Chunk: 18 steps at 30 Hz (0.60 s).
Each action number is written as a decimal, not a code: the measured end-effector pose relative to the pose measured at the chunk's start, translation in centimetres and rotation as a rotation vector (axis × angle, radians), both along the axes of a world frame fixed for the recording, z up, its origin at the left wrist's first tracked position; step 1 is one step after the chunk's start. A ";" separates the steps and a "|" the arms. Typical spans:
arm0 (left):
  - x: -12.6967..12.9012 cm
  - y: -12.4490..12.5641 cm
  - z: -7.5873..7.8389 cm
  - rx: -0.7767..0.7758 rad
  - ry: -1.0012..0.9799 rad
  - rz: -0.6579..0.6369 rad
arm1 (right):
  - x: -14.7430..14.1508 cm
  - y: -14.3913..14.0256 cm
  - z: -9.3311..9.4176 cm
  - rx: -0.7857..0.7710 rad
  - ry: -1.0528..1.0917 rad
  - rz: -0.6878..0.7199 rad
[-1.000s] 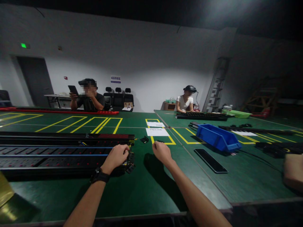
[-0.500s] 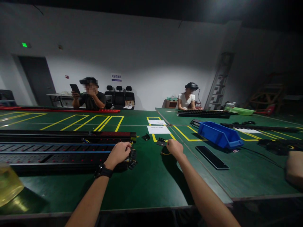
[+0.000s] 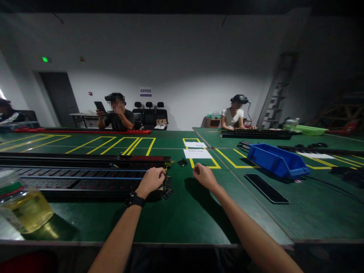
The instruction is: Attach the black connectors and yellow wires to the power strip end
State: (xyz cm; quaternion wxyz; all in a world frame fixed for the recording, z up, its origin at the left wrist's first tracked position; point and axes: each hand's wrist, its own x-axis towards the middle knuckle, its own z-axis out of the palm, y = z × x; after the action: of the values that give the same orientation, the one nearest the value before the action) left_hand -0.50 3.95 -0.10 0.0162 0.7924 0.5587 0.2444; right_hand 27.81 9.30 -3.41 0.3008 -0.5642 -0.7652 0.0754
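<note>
My left hand [image 3: 152,181], with a dark watch on its wrist, is closed over the right end of a long black power strip [image 3: 85,182] that lies across the green table [image 3: 182,216]. Small black end parts [image 3: 167,189] stick out just right of that hand. My right hand [image 3: 203,176] hovers low over the table a little to the right, fingers curled into a fist around a small black bracket that is mostly hidden. Another small black bracket [image 3: 182,162] lies on the table beyond and between my hands.
A bottle of yellow liquid [image 3: 25,206] stands at the near left edge. A blue bin [image 3: 277,161] and a dark phone [image 3: 265,187] lie to the right, white sheets [image 3: 197,153] lie ahead. Two seated people [image 3: 118,117] [image 3: 234,115] work at the far side.
My right hand reached forward to a black bracket on the table, closed on it and drew back left toward the strip. The view shifted left, bringing the bottle into view.
</note>
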 end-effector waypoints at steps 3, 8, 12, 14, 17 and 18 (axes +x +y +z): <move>0.0 0.0 0.0 -0.001 0.005 0.006 | -0.8 -0.3 -0.3 0.010 -0.022 0.099; 0.0 0.2 -0.2 0.010 0.015 -0.002 | -1.5 -0.5 -0.5 0.025 -0.064 0.191; 0.0 0.3 -0.2 0.007 0.011 0.009 | -1.8 -0.5 -0.8 0.019 -0.049 0.192; -0.1 0.4 -0.3 0.002 0.012 0.009 | -1.9 -0.5 -0.8 0.019 -0.030 0.189; -0.1 0.4 -0.3 0.000 0.013 0.002 | -1.9 -0.6 -0.8 0.048 0.012 0.192; -0.1 0.4 -0.3 0.003 0.012 -0.002 | -1.9 -0.6 -0.8 0.062 0.020 0.197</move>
State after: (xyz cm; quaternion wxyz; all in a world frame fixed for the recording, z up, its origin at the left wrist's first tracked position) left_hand -0.63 4.35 -0.40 0.0120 0.7945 0.5575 0.2405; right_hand 25.92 8.72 -4.21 0.3167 -0.4759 -0.8159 0.0867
